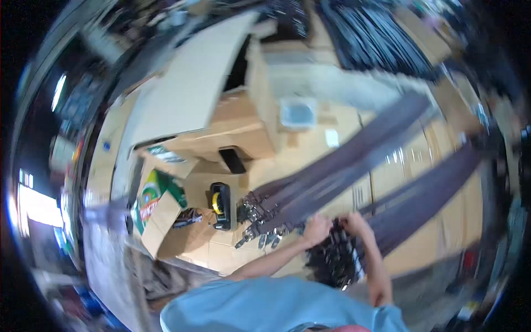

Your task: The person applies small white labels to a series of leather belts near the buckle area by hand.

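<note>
Long dark brown belts (354, 160) lie in bundles across a cardboard-covered table (310, 138), their metal buckles (260, 221) bunched at the near end. A second bundle of belts (426, 199) runs to the right. My left hand (316, 228) and my right hand (355, 223) are close together at the near edge. Both grip a dark cluster of belt buckle ends (333, 255) that hangs below them. The view is blurred, so the finger details are unclear.
A black and yellow tape dispenser (221, 206) stands left of the buckles. A green printed carton (155, 202) lies open at the left. Stacked cardboard boxes (276, 83) and a large cardboard sheet (193, 83) fill the back. More dark belts (376, 33) lie far behind.
</note>
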A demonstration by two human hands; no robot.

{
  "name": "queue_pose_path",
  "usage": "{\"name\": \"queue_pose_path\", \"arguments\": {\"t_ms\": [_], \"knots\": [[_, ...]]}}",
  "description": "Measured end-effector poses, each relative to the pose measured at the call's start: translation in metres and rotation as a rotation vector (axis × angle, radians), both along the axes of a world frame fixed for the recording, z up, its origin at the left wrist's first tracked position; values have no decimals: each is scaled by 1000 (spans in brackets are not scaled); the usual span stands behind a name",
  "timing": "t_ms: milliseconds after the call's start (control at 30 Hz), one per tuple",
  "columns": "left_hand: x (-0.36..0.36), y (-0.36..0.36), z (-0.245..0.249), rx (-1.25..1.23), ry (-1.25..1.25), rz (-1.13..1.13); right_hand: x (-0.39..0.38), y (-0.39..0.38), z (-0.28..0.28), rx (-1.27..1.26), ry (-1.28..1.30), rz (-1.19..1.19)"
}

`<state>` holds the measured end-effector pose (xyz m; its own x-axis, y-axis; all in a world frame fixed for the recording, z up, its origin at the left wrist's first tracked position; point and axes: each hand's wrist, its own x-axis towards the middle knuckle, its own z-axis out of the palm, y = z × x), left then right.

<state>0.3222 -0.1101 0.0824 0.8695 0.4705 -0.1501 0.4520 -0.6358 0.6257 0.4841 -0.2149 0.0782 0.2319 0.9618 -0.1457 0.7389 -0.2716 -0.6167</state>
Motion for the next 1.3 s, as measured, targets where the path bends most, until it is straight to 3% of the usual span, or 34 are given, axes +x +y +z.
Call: {"name": "queue_pose_path", "arguments": {"t_ms": [33, 67, 167, 267, 367, 433, 500, 567, 733, 900, 967, 1100, 1200, 1233, 1300], "knots": [[-1, -4, -15, 3, 6, 26, -5, 2, 11, 40, -56, -23], [-4, -5, -36, 44, -150, -23, -7, 3, 23, 129, -6, -26], [-3, 0, 2, -104, -4, -30, -7, 1, 12, 86, 96, -30], [0, 10, -6, -87, 7, -106, -12, 4, 16, 48, 104, -52], [-1, 17, -11, -232, -78, -99, -15, 8, 19, 80, 86, 1], [6, 21, -35, -254, 80, -267, -15, 8, 20, 104, 63, 47], [9, 22, -47, -261, 105, -296, -19, 9, 27, -86, 25, 1], [13, 20, -49, -266, 128, -317, -16, 7, 18, -64, -13, 9], [2, 23, 43, -242, 260, -361, -17, 13, 18, -142, -84, 45], [13, 14, -10, -79, 351, -366, -17, 14, 14, -79, -105, 73], [12, 14, -20, -111, 291, -362, -23, 16, 21, -75, -81, 33], [-1, 20, 4, -240, 208, -256, -28, 12, 14, -13, -51, -21], [-8, 22, 13, -227, -171, -222, -31, 12, 16, -191, -105, -67], [-10, 21, 9, -231, -175, -217, -30, 12, 12, -196, -108, -63], [-19, 26, 15, -165, -329, -55, -29, 8, -2, 95, -116, -102]]}}
